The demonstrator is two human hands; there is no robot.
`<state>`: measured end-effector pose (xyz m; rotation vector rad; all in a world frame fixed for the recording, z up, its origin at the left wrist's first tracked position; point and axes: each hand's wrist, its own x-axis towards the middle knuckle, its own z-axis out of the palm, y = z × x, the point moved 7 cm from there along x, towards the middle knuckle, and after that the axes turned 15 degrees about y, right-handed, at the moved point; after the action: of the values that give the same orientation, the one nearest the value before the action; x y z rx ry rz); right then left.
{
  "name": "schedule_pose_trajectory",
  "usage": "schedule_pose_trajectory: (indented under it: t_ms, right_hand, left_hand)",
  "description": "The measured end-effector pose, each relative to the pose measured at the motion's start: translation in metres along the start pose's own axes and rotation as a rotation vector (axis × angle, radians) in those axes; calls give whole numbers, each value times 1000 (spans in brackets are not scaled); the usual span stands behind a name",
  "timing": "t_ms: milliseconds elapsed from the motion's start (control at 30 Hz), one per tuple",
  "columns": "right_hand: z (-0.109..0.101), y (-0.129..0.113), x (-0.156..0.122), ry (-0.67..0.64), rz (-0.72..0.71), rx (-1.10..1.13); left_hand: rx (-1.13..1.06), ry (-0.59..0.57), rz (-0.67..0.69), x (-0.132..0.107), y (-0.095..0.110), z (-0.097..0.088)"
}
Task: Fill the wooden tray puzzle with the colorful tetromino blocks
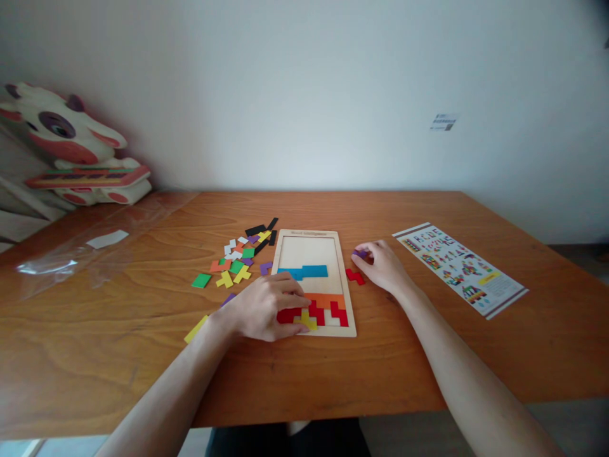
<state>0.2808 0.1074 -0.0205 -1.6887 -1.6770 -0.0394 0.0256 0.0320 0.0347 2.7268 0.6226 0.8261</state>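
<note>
A wooden puzzle board (349, 304) lies flat on the table, with blue pieces (314, 271) across its middle, and an orange piece (328, 299) and red pieces (339, 314) in its lower part. My left hand (271, 304) reaches over the lower left of the board. Its thumb and index finger are on either side of a yellow puzzle piece (309, 322) at the bottom edge and touch it. To the right of the board, my right hand (380, 263) pinches a purple puzzle piece (360, 254) just above the table. A red puzzle piece (354, 276) lies close below it.
Loose pieces in several colours, such as a green square (201, 280), are scattered left of the board. A printed sheet (459, 270) lies at the right. A clear plastic bag (61, 266) and a cow-shaped toy keyboard (88, 149) are at the left, with a wall behind.
</note>
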Motion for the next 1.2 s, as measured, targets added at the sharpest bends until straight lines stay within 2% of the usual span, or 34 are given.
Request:
schedule_pose_trajectory:
  t_ms: [200,533,1000,1200]
  right_hand:
    - [1,0,0,1,-11,-9]
    - [-1,-2,0,-5,-6,-9]
    - [0,0,0,-11,-4,22]
    - [-7,-1,4,-30,39,104]
  left_hand:
    - [-20,5,-24,-2,-6,1]
    - [-87,-15,11,-3,1,5]
    - [-46,66,-10,1,-5,10]
    - [-57,-13,-15,-1,-5,20]
